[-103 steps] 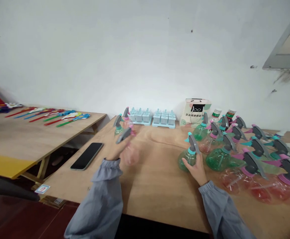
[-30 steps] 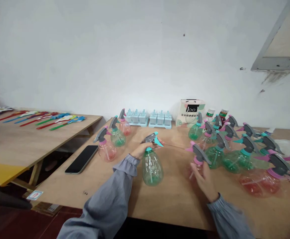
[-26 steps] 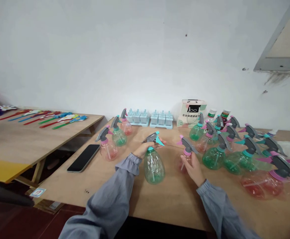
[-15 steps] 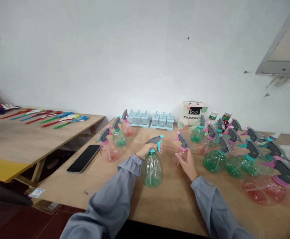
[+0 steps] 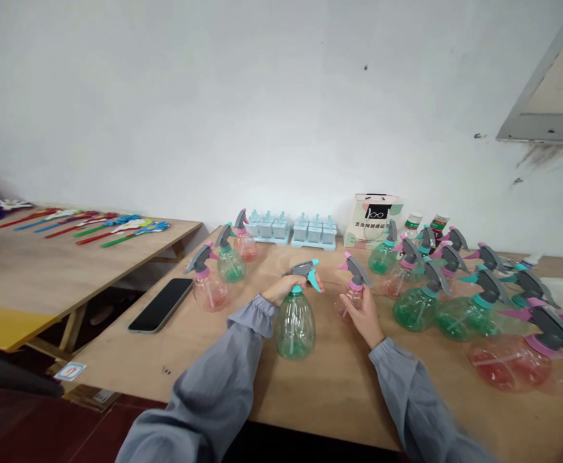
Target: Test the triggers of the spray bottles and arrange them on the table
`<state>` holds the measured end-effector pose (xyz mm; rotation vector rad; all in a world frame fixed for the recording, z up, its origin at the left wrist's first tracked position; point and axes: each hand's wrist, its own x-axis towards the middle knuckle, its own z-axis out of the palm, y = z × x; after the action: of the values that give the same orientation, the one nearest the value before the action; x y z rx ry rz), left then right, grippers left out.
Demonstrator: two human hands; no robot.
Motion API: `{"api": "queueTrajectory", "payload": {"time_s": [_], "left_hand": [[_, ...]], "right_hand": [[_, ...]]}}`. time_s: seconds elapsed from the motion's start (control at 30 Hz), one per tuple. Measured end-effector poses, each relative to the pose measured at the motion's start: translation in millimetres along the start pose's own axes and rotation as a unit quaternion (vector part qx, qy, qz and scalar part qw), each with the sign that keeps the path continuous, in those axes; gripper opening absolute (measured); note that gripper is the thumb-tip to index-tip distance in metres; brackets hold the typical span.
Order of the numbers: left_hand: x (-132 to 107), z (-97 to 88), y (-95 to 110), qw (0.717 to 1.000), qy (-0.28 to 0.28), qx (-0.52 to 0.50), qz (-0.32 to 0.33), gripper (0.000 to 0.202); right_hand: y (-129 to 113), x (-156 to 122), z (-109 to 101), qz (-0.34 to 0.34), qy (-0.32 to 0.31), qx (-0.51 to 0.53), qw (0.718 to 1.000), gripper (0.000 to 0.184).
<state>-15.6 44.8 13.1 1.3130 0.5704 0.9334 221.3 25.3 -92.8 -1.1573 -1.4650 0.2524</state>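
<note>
My left hand (image 5: 285,289) is closed round the neck of a green spray bottle (image 5: 295,328), whose grey head and turquoise trigger point to the right. Its fingertips show by the trigger. My right hand (image 5: 365,315) grips a pink spray bottle (image 5: 349,298) by its clear body; the pink nozzle faces left. Both bottles are upright, a short way apart. Left of my hands stand a pink spray bottle (image 5: 210,292), a green one (image 5: 231,265) and another pink one (image 5: 245,245).
Several more spray bottles (image 5: 415,310) crowd the table's right side. A phone (image 5: 161,305) lies at the left edge. Pale blue popsicle molds (image 5: 314,231) and a paper bag (image 5: 372,222) stand along the wall. Colourful hand-shaped sticks (image 5: 136,234) lie on the other table (image 5: 136,270).
The turquoise trigger under my left hand has swung outward from the bottle's neck. Both hands keep their bottles in about the same place; the view has shifted slightly.
</note>
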Motion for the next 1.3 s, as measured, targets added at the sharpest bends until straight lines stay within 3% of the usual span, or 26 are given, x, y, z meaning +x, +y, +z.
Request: {"api": "queueTrajectory", "payload": {"time_s": [0.13,0.3,0.5,0.7,0.9,1.03,1.17,1.3], "left_hand": [[-2,0.2,2,1.000,0.013,-0.003,0.019,0.025],[-2,-1.6,2,0.999,0.034,0.033,-0.004,0.012],[-6,4.2,8,1.000,0.012,0.002,0.029,0.020],[-5,3.8,5,0.997,0.068,0.011,0.020,0.015],[-6,7.5,7,0.997,0.054,0.018,0.055,0.029],[-6,8.4,8,0.995,0.084,0.030,0.052,0.020],[-18,12.1,16,0.981,0.140,0.099,0.091,0.021],[-48,8.8,35,0.959,0.157,0.211,0.103,0.020]], "right_hand": [[-1,0,-1,0.006,-0.004,0.002,1.000,0.050],[-2,1,-2,0.001,-0.009,-0.002,1.000,0.054],[-1,1,-2,0.000,-0.005,-0.010,1.000,0.053],[-1,-1,-3,-0.007,-0.012,-0.007,1.000,0.052],[-5,-1,-3,-0.001,-0.007,-0.005,1.000,0.052],[-7,-1,-4,0.000,-0.015,0.002,1.000,0.052],[-8,-1,-6,0.008,-0.025,-0.001,1.000,0.052],[-7,-1,-6,0.019,-0.020,-0.004,1.000,0.054]]}}
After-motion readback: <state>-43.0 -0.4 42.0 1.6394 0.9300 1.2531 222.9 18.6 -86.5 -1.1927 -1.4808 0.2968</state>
